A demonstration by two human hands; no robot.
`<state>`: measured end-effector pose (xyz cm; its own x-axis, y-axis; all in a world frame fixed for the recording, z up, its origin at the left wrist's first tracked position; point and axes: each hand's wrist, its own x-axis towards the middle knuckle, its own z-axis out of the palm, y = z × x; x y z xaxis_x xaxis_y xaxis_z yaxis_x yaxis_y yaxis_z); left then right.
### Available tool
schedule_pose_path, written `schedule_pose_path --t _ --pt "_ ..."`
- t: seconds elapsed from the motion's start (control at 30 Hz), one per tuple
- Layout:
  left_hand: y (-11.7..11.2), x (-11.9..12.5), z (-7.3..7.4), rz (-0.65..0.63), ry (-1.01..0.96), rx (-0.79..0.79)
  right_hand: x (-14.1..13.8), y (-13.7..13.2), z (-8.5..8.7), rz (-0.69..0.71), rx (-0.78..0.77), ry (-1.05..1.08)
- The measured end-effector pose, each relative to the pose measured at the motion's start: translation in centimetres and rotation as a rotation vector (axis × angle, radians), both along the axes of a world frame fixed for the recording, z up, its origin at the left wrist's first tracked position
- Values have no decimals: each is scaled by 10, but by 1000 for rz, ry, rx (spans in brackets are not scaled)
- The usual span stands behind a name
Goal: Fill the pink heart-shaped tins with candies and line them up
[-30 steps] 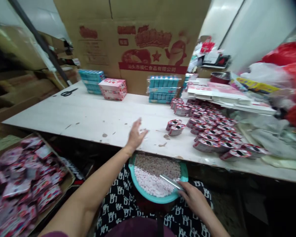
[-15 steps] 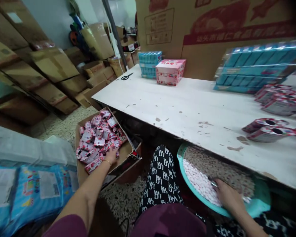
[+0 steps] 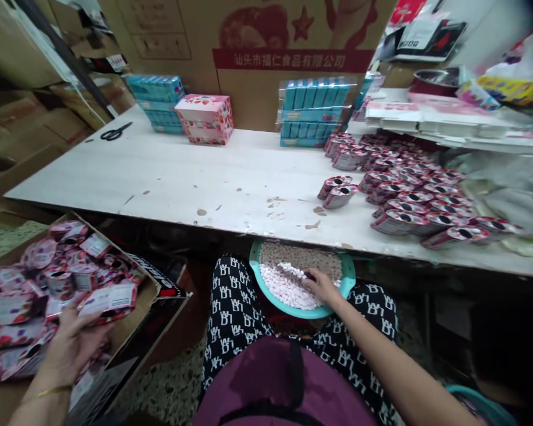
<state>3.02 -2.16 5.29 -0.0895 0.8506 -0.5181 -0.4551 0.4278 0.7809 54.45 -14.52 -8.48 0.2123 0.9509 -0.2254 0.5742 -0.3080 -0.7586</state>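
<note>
Over the cardboard box at the lower left, my left hand is closed on a pink printed packet with a white label panel. Many similar packets fill that box, some showing dark round openings. Between my knees, a turquoise basin holds small white pellets, with brownish ones behind them. My right hand grips a scoop heaped with white pellets just above the basin's contents. The scoop's handle is mostly hidden by the fingers.
On the white table, rows of pink packets stand at the right, two of them apart. Blue boxes, a pink box and black scissors lie towards the back. A large carton stands behind.
The view has swung right. My left hand has raised a packet from the pile in the box. My right hand has lifted the scoop, now loaded with white pellets.
</note>
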Motion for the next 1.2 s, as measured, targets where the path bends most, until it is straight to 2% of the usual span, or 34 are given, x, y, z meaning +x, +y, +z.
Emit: schedule_pose_path --t 0.07,0.13,0.23,0.33,0.4,0.47,0.57,0.67,0.73,0.8,0.9,1.03,1.13,1.2 --pt "-11 36 17 -29 -207 46 4 -3 8 2 18 22" --pt "-20 84 21 -132 -371 49 8 -6 17 8 36 49" --pt "-28 169 6 -345 -429 18 15 -12 36 23 76 78" --pt "-32 244 -16 -529 -334 71 24 -21 59 28 104 57" --pt "-35 280 -29 -640 -202 128 31 -27 78 19 112 32" --pt "-37 305 -39 -749 -58 212 36 -32 97 15 117 3" --pt "-39 327 -52 -865 91 373 42 -34 124 57 97 -83" --pt "-40 339 -63 -910 170 485 44 -31 145 151 11 -262" --pt "-41 344 -68 -928 206 511 44 -26 154 199 -44 -376" --pt "-43 345 -68 -940 244 506 44 -21 158 231 -49 -399" --pt "-45 345 -60 -929 310 528 45 -14 149 249 32 -230" --pt "-41 344 -47 -959 353 569 44 -15 118 176 116 67" --pt "-37 345 -50 -906 341 353 46 -22 104 105 121 119" --pt "-38 346 -57 -813 258 113 49 -28 107 96 121 85"
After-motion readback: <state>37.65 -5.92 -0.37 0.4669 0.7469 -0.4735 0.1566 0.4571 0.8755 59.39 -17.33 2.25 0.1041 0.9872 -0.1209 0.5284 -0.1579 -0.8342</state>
